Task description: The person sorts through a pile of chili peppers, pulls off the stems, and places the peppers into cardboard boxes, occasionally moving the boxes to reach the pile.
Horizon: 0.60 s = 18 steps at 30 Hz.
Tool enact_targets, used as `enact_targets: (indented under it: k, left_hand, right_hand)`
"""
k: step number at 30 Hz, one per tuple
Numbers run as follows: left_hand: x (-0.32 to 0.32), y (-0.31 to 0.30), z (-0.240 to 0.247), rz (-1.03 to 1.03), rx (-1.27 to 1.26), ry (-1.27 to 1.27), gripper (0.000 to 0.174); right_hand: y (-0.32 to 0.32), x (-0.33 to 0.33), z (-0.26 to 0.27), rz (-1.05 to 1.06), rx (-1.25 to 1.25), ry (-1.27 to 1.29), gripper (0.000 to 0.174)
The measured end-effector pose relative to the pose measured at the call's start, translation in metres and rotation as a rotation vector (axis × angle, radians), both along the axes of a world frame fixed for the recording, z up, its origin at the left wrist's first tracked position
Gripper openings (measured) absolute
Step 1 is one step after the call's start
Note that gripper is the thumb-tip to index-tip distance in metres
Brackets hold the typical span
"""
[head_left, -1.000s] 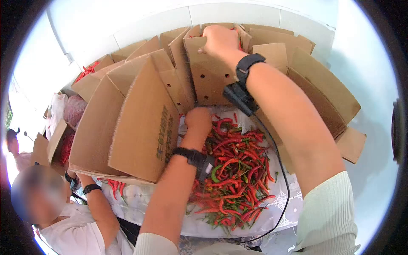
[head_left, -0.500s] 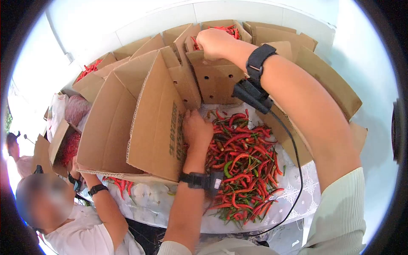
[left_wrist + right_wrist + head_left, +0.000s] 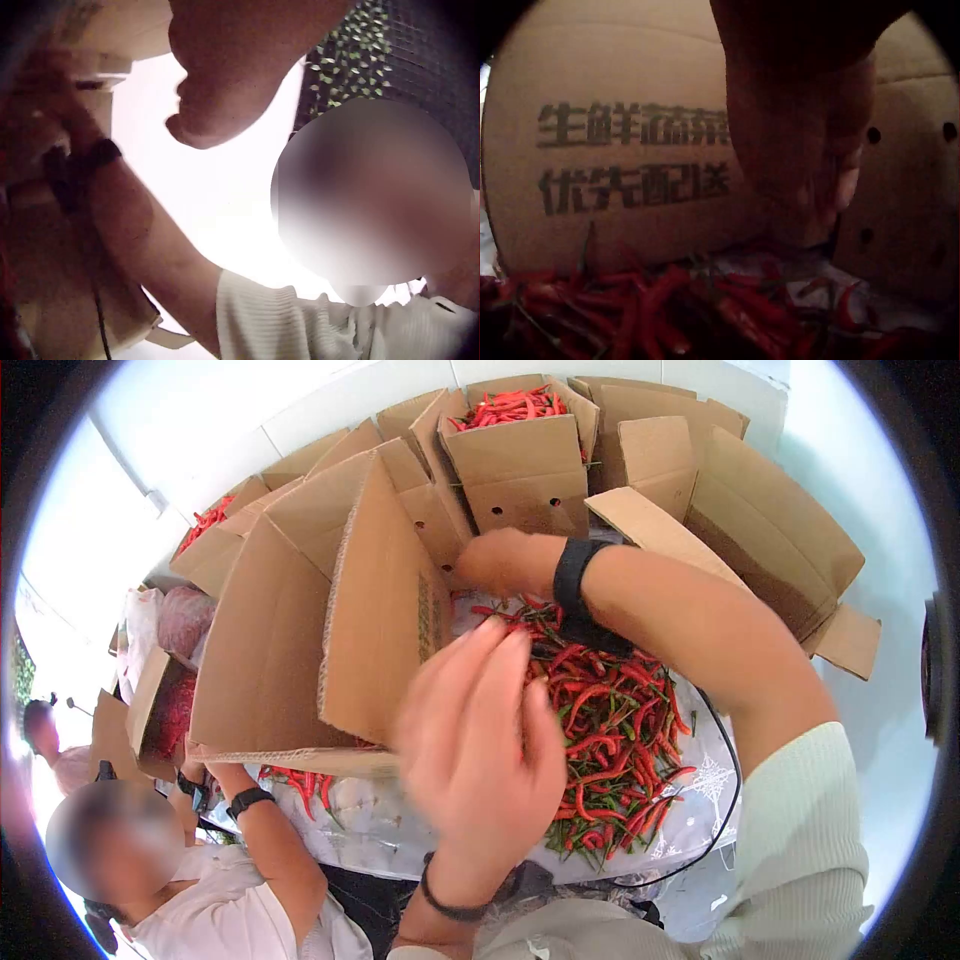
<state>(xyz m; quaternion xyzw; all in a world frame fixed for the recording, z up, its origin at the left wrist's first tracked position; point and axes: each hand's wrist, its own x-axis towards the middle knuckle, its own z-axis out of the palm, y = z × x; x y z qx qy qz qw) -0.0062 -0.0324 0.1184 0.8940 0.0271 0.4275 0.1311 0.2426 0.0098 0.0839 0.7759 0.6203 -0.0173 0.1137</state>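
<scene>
Red chili peppers, some with green stems, lie heaped on the white patterned tablecloth. My left hand is raised over the left side of the heap, close to the head camera, blurred, fingers together and slightly bent; no held thing shows. My right hand reaches down behind the heap, between a large open cardboard box and the box of chilies at the back. In the right wrist view its fingers hang loosely bent above the peppers, beside the printed box wall.
An open cardboard box stands at the right, its flaps spread. More boxes line the wall at left. Another person sits at the lower left near a box of red chilies. A black cable runs down from my right wrist.
My right hand has come down off the back box's rim to behind the chili heap. The left hand has moved from beside the large box up and nearer the head camera.
</scene>
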Motion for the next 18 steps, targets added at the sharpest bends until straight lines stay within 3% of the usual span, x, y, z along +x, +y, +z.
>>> enact_targets:
  k: [2, 5, 8, 11, 14, 18]
  left_hand:
    - [-0.027, 0.012, -0.004, 0.202, 0.181, -0.359, 0.051]
    - [-0.034, 0.021, -0.001, 0.26, -0.074, -0.52, 0.06]
    - [-0.05, 0.04, -0.006, 0.469, 0.151, -0.519, 0.068]
    - [-0.048, 0.057, 0.014, 0.586, 0.206, -0.391, 0.063]
    - [-0.053, 0.078, 0.013, 0.582, 0.304, -0.23, 0.053]
    - [-0.058, 0.084, 0.014, 0.523, 0.271, -0.259, 0.044]
  right_hand:
    - [0.012, 0.001, -0.028, 0.076, 0.055, -0.028, 0.022]
    - [0.024, -0.008, -0.047, 0.202, 0.105, -0.133, 0.021]
    - [0.029, -0.016, -0.047, 0.121, -0.037, -0.169, 0.018]
    - [0.04, -0.016, -0.062, 0.118, -0.014, -0.2, 0.015]
    - [0.049, -0.011, -0.069, 0.173, 0.01, -0.224, 0.019]
    - [0.031, -0.01, -0.066, 0.18, 0.056, -0.24, 0.015]
